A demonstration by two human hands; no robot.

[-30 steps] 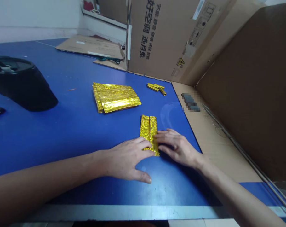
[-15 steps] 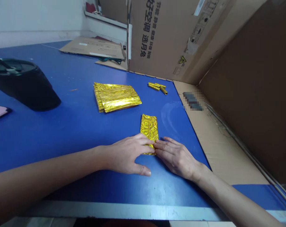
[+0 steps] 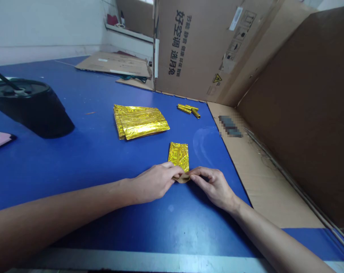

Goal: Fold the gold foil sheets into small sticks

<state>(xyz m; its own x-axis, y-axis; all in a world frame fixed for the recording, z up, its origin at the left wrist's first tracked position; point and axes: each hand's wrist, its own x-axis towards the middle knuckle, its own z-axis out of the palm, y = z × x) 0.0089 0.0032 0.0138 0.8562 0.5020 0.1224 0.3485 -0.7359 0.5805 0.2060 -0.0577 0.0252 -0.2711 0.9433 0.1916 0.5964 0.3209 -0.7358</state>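
A narrow piece of gold foil paper (image 3: 179, 155) lies lengthwise on the blue table. Its near end is lifted, and the dull tan underside shows there. My left hand (image 3: 157, 182) is closed on the left side of this raised end, fingertips partly hidden behind the paper. At the right corner of the same end, my right hand (image 3: 214, 186) pinches the paper between thumb and fingers. Beyond my hands lies a small stack of wider gold foil sheets (image 3: 143, 121). Several thin folded gold foil strips (image 3: 189, 110) rest in a loose pile to its right.
A dark cup with a straw (image 3: 38, 110) stands at the left, near a pink object (image 3: 1, 140). Large cardboard panels (image 3: 200, 49) wall off the back and right. Flat cardboard (image 3: 115, 64) lies at the back left, and a pixelated patch (image 3: 230, 126) covers something at the right.
Both hands went from resting flat on the gold foil paper to pinching its near end. That end has come up, exposing the tan underside. The view has tilted slightly.
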